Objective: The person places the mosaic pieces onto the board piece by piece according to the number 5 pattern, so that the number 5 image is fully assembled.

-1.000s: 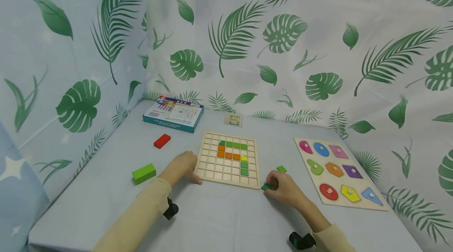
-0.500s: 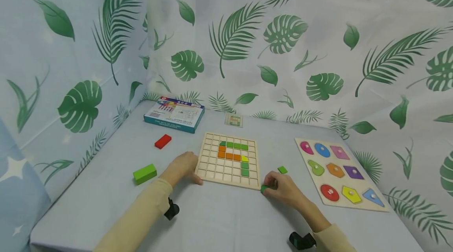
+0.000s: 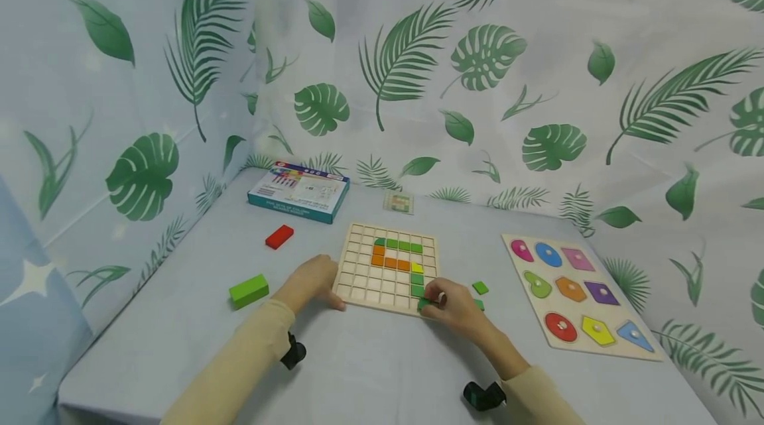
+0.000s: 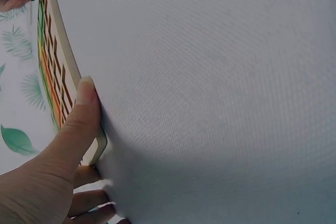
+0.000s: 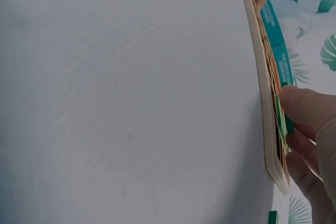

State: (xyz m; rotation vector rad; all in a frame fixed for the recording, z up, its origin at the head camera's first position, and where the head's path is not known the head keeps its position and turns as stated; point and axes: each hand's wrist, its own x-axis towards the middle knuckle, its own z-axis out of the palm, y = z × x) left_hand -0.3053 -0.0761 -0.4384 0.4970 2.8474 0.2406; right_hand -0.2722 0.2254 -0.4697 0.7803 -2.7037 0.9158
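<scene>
- Right hand [image 3: 456, 305] pinches a small green tile [image 3: 423, 304] over the grid board [image 3: 388, 268], at its near right corner, lined up below the green column.
- Left hand [image 3: 310, 282], fingers relaxed, thumb against the board's left edge, likely bracing it.
- Spare green tile [image 3: 480, 288] just right.

Nothing really readable here tbh. The teal box [image 3: 298, 191] at the back of the table has some white print along its front edge, but it's way too blurry to make out.
</scene>
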